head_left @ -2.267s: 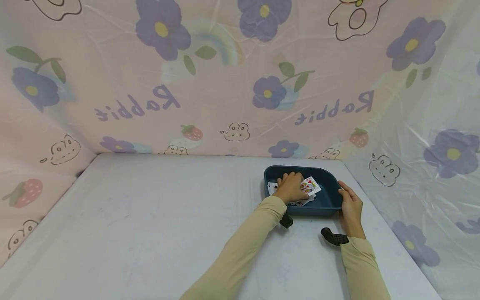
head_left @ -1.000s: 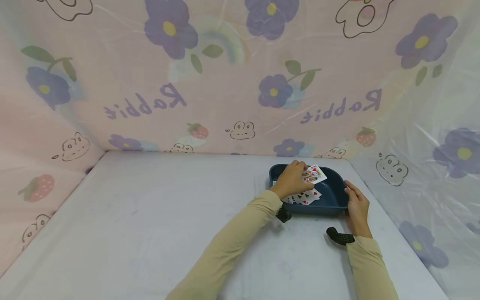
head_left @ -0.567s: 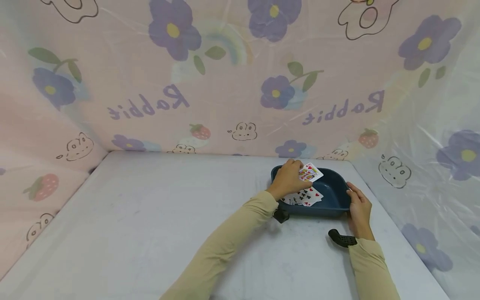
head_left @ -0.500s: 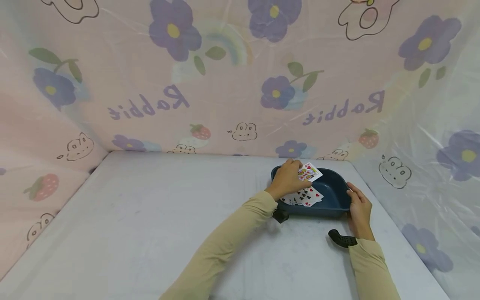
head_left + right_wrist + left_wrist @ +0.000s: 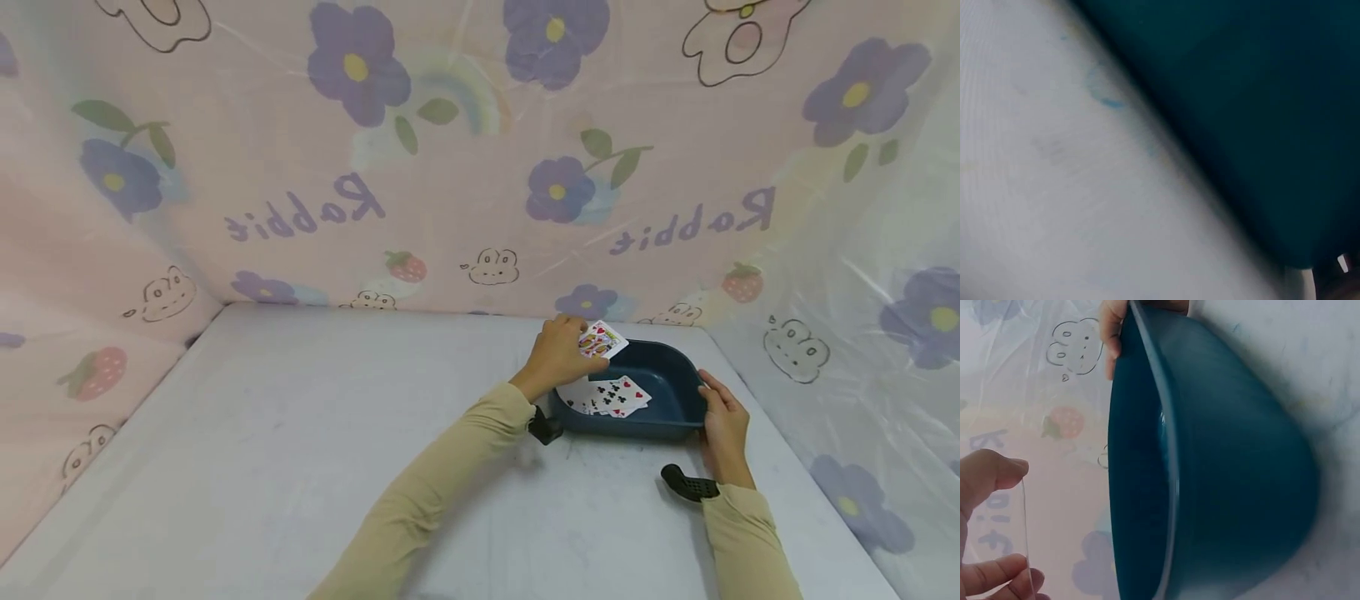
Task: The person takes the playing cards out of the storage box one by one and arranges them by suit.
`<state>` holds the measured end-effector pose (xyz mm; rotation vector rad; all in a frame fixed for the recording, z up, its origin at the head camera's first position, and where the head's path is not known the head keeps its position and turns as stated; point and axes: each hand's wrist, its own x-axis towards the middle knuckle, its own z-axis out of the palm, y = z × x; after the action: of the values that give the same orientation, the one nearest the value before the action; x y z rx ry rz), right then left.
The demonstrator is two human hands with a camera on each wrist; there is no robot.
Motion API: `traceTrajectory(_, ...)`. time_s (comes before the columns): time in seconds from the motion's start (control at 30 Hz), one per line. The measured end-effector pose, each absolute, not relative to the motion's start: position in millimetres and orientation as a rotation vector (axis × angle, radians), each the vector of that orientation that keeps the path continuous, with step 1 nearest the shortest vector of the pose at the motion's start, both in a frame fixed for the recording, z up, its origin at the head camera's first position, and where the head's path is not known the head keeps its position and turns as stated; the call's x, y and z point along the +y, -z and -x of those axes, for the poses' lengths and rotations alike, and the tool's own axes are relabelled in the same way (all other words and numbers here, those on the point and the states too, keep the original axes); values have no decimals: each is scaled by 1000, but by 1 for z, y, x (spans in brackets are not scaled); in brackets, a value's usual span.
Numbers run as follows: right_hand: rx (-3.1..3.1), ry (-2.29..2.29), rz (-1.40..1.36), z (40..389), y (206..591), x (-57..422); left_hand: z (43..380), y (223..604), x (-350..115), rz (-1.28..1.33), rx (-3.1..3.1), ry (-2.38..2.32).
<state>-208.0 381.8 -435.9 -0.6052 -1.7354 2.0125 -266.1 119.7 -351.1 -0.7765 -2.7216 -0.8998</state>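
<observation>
My left hand (image 5: 558, 354) pinches a playing card (image 5: 602, 340) with a red and yellow court figure, above the left part of a dark teal basin (image 5: 630, 429). In the left wrist view the card (image 5: 1025, 519) shows edge-on between thumb and fingers, apart from the basin wall (image 5: 1241, 450). Several more playing cards (image 5: 611, 396) lie spread and overlapping in the basin's left half. My right hand (image 5: 726, 421) grips the basin's right rim, fingers over the edge. The right wrist view shows mostly the basin's side (image 5: 1241, 112).
The basin stands on a white-covered table (image 5: 300, 417), near its back right. A printed cloth (image 5: 450, 167) hangs behind and along both sides. Black wrist pieces (image 5: 690, 485) stick out from both sleeves.
My left hand has lifted the court card out of the pile and moved it left and up, toward the basin's left rim. More of the spread cards show. The right hand keeps its grip.
</observation>
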Motion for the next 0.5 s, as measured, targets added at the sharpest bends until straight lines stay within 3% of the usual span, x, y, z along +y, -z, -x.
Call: traceTrajectory(0.5, -1723, -2148, 583, 201, 427, 383, 268, 350, 72, 698, -2689, 1014)
